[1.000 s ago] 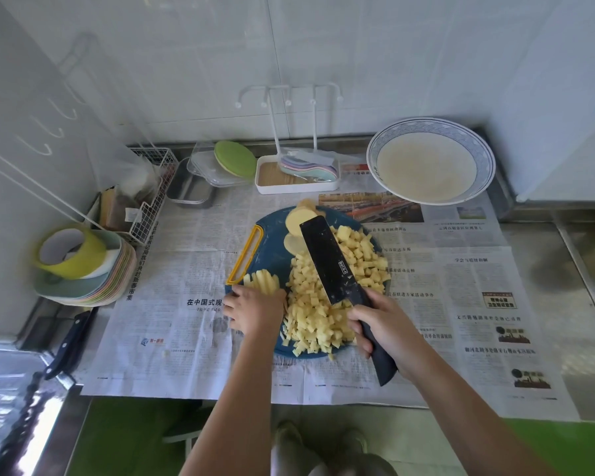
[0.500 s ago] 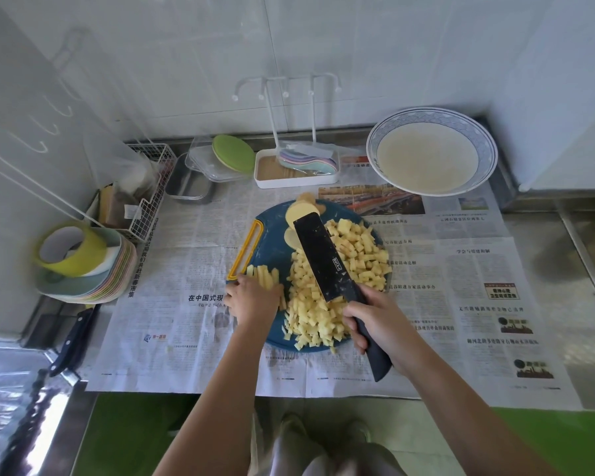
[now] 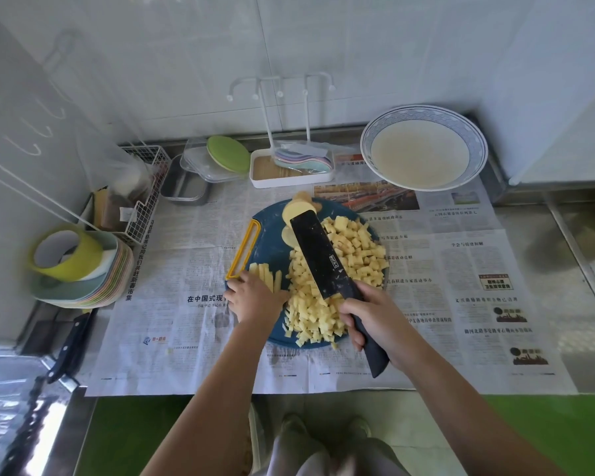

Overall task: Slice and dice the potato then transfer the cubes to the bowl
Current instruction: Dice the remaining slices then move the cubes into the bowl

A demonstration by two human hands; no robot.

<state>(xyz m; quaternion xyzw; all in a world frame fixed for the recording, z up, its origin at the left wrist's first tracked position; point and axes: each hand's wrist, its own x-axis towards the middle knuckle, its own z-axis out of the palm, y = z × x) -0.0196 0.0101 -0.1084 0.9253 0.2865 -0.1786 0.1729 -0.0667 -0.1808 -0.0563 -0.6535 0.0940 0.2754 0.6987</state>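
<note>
The right hand (image 3: 375,317) is wrapped round the handle of a dark cleaver (image 3: 320,255), whose blade lies angled across the heap of cubes (image 3: 351,255). The left hand (image 3: 255,297) sits with its fingers curled down over the near ends of a small bundle of potato sticks (image 3: 267,274) at the left side of the board, pinning them in place.

Most of the potato seems to be diced already. The cubes cover the middle and right of the round blue cutting board (image 3: 268,242), and a few have strayed to its near edge. Not yet diced are the sticks under the left hand and a few slices (image 3: 298,211) at the board's far edge, beside the blade's tip.

The bowl (image 3: 368,142) stands well apart at the far right, on the newspaper (image 3: 186,269) that covers the table (image 3: 581,269). No cubes show in it, so the transfer looks not yet begun. By this judgement the task is past its middle: a little cutting is left, then all the moving.
</note>
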